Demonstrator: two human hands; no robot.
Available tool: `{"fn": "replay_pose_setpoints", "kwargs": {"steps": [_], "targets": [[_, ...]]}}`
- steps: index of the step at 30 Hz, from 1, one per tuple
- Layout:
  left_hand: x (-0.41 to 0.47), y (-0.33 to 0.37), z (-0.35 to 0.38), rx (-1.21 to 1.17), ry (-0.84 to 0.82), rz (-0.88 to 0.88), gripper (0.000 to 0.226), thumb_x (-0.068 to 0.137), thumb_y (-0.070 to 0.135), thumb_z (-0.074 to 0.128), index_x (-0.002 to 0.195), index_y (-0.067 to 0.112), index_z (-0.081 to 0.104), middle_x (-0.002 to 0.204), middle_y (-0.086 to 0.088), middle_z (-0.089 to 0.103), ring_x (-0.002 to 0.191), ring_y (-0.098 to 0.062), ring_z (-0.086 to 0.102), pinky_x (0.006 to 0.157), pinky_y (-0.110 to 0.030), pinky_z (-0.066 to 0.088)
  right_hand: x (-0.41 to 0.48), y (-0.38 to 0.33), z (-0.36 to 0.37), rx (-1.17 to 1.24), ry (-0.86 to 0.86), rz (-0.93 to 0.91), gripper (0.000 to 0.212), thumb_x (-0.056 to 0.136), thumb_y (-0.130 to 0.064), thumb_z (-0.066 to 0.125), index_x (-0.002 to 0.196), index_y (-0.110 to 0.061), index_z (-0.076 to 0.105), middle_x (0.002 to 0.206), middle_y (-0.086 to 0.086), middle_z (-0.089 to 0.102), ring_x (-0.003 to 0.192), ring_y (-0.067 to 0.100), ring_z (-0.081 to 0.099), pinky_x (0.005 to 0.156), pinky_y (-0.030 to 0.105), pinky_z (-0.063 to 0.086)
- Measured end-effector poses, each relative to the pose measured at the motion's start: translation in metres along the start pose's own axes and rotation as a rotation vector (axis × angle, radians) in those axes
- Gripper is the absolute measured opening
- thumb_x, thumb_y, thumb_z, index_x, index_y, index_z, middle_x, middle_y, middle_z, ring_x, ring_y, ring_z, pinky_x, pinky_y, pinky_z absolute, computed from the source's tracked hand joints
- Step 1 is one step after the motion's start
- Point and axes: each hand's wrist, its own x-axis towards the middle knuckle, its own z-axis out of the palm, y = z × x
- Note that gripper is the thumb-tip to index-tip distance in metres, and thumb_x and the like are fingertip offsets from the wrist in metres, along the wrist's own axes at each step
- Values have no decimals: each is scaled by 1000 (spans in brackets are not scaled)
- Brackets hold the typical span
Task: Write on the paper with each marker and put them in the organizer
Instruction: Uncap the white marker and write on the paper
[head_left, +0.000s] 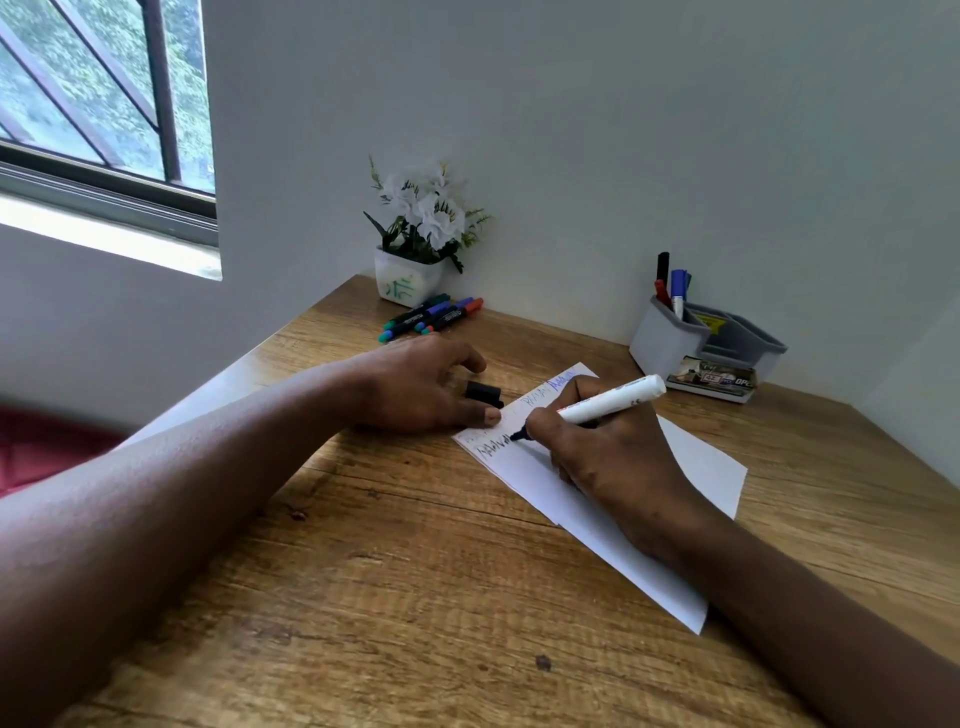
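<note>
The right hand (608, 457) pinches the white marker (608, 401), tip on the paper (701, 467) near its far corner. Light, short strokes suit best. The left hand (415, 384), fingers relaxed, pins that corner; the cap (483, 391) lies just beyond it and the organizer (665, 343) further beyond the paper, to the right.

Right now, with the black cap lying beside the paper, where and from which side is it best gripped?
Probably pinch the black cap across its round middle, coming from above. It lies on its side on the table, flanks exposed, right by the left hand, which is nearest.
</note>
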Motion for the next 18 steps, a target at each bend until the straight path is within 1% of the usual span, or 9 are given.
{"fn": "replay_pose_setpoints", "kwargs": {"steps": [3, 5, 8, 11, 13, 15, 17, 18], "targets": [[0, 0, 0, 4, -5, 2, 67, 88, 58, 67, 147, 34, 46, 150, 3, 48, 133, -16, 47, 104, -33, 40, -1, 0, -1, 6, -40, 17, 16, 83, -24, 78, 80, -10, 70, 61, 0, 67, 60, 12, 61, 62, 37, 50], [1, -1, 0, 9, -5, 2, 67, 88, 59, 67, 146, 35, 46, 151, 3, 48, 134, -16, 46, 103, -32, 40, 0, 0, -2, 6, -42, 13, 17, 82, -23, 78, 79, -10, 68, 59, 0, 67, 58, 13, 60, 61, 38, 50], [2, 0, 0, 15, -14, -1, 67, 87, 60, 67, 147, 36, 45, 152, 3, 47, 135, -17, 46, 108, -35, 41, 1, 0, -2, 32, -20, 29, 17, 82, -23, 80, 77, -11, 67, 59, -1, 66, 57, 13, 61, 60, 34, 49], [2, -1, -1, 17, -15, -1, 67, 88, 59, 67, 147, 36, 45, 152, 3, 47, 134, -17, 46, 108, -36, 41, 0, -1, -1, 50, -39, 50, 11, 85, -22, 79, 83, -15, 71, 60, -4, 69, 54, 4, 64, 56, 24, 49], [1, -2, 0, 15, -2, 8, 67, 87, 59, 68, 146, 36, 46, 150, 4, 49, 133, -16, 48, 107, -35, 42, 0, -1, -2, 131, -22, 96, 10, 87, -20, 78, 81, -16, 71, 60, -2, 69, 53, 6, 63, 52, 21, 48], [0, -4, 1, 9, 35, 21, 64, 87, 59, 68, 144, 36, 49, 145, 4, 53, 129, -15, 50, 106, -35, 44, 1, -2, -5, 280, -16, 174, 10, 88, -18, 75, 80, -15, 70, 61, 1, 69, 56, 11, 61, 50, 24, 47], [0, -7, 2, 8, 87, 32, 57, 88, 58, 68, 139, 37, 54, 138, 5, 58, 126, -14, 52, 103, -34, 45, 3, -3, -8, 424, -38, 247, 6, 88, -17, 75, 88, -11, 72, 67, 5, 71, 61, 14, 63, 52, 23, 47], [1, -8, 3, 13, 114, 36, 52, 89, 56, 68, 136, 38, 57, 135, 5, 60, 124, -14, 54, 100, -33, 46, 4, -3, -10, 483, -55, 272, 10, 88, -16, 75, 94, -9, 73, 71, 6, 73, 65, 14, 65, 53, 23, 48]]}}
